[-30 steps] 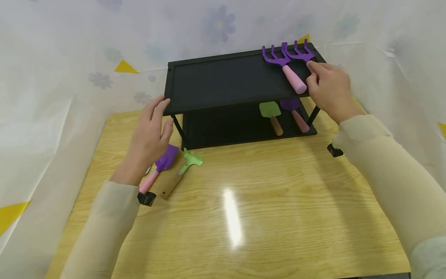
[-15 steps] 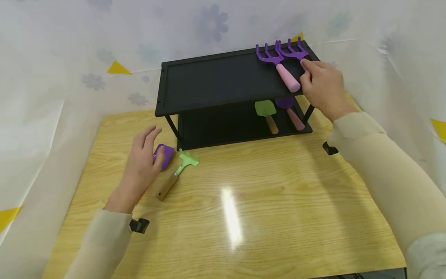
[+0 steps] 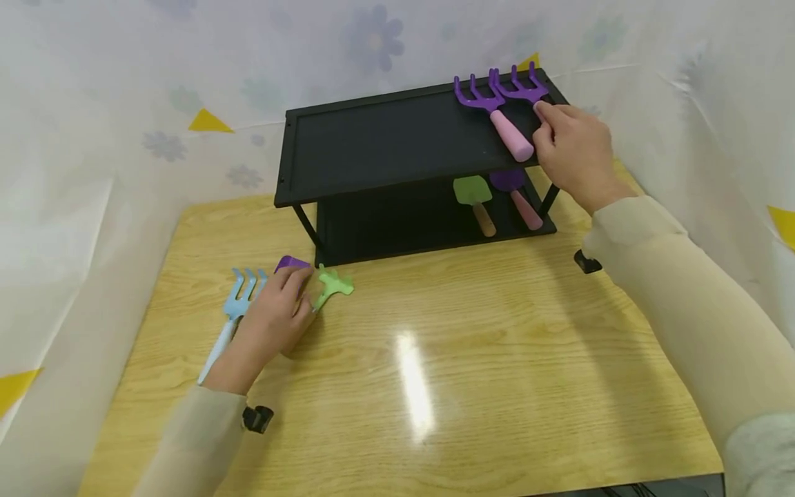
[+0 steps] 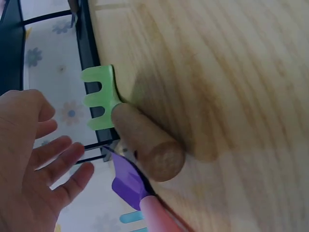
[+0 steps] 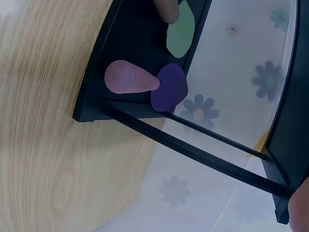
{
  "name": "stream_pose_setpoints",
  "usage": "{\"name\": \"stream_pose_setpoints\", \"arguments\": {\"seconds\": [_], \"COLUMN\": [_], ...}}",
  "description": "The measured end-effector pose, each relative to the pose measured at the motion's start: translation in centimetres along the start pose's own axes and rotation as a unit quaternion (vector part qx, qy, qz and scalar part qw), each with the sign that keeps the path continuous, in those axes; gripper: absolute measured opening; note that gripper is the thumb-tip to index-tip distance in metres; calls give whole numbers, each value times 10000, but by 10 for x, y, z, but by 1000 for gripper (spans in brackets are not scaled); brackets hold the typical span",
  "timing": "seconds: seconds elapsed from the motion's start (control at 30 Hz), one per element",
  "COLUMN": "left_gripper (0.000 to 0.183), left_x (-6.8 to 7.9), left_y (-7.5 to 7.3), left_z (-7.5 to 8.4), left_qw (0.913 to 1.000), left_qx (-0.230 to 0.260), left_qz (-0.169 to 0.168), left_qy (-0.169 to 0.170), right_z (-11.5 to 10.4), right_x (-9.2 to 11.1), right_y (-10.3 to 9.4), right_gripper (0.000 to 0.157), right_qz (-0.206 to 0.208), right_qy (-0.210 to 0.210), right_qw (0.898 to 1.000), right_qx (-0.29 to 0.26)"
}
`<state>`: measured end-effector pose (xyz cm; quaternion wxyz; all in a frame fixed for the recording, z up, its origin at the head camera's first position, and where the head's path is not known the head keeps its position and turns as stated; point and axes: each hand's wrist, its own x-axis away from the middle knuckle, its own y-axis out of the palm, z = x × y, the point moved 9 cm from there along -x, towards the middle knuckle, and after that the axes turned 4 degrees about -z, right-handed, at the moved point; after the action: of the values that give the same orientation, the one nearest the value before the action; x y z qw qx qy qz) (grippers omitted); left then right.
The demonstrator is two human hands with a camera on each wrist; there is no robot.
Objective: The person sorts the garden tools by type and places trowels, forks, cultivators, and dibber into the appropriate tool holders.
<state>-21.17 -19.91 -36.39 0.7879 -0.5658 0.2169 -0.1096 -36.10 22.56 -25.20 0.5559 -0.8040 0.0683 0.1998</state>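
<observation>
My right hand [image 3: 574, 152] grips the pink handle of a purple hand rake [image 3: 522, 91] at the right end of the black shelf's top. A second purple rake with a pink handle [image 3: 511, 137] lies just left of it. Low over the table, my left hand [image 3: 273, 317] reaches above a purple trowel [image 3: 290, 262] and a green hoe-fork [image 3: 335, 283]. In the left wrist view its fingers are spread and bent loosely, apart from the wooden handle [image 4: 147, 140] of the hoe-fork and the purple blade [image 4: 126, 181]. The right wrist view shows little of the right hand.
The two-tier black shelf [image 3: 373, 145] stands at the back of the wooden table [image 3: 484, 373]. On its lower tier lie a green trowel [image 3: 472, 190] and a purple trowel [image 3: 526, 210]. A light-blue rake [image 3: 239, 304] lies left of my left hand.
My left hand has come away from the shelf's left corner and moved down over the tools on the table, uncovering the light-blue rake. The right hand keeps its grip on the rake.
</observation>
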Motion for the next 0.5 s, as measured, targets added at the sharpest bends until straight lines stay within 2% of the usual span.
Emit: {"name": "stream_pose_setpoints", "arguments": {"seconds": [0.13,0.33,0.5], "left_gripper": [37,37,42], "left_x": [6,11,13], "left_y": [18,28,40], "left_z": [-4,-8,-13], "left_qw": [9990,9975,9939], "left_qx": [-152,-271,-280], "left_qz": [-405,-640,-1017], "left_qy": [-103,-100,-326], "right_z": [0,0,-1], "right_x": [1,1,0], "right_y": [5,5,7], "right_gripper": [46,46,47], "right_qz": [-178,-114,-225], "right_qy": [51,85,122], "right_qw": [9998,9999,9997], "right_qx": [-3,-26,-3]}}
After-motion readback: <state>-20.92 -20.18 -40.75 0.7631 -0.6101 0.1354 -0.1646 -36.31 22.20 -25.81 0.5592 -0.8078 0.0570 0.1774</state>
